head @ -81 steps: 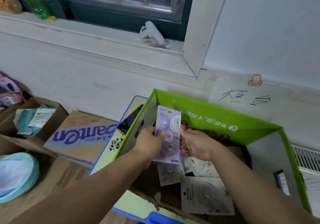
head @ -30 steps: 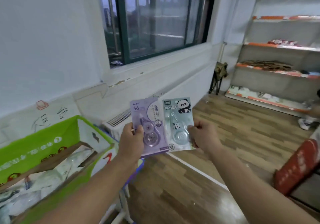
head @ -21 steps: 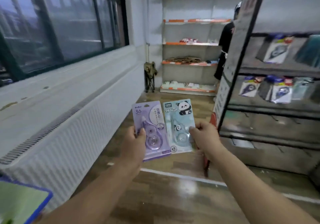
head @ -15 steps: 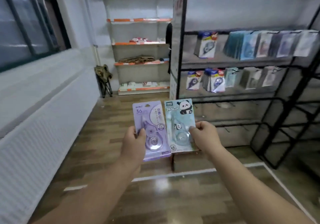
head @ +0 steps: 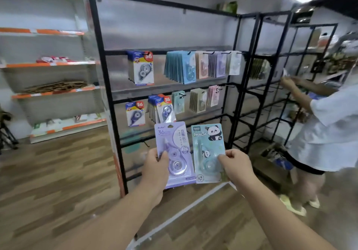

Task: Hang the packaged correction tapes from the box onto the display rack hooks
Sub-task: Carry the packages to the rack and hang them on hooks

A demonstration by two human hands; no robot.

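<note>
Since half a second back, the display rack (head: pixel 109 98) has swung from my right to stand straight ahead and closer, while both packs have kept their places in my hands. My left grip (head: pixel 157 169) pinches the purple correction tape pack (head: pixel 175 153) at its lower left edge, thumb on the front. My right grip (head: pixel 235 164) pinches the panda correction tape pack (head: pixel 208 153) at its lower right edge. Both packs stand upright, just beside each other, before the rack's lower rows. Hung packs (head: pixel 181 66) fill the two rows above. A person in white (head: pixel 329 133) reaches toward the neighbouring rack on my right.
</note>
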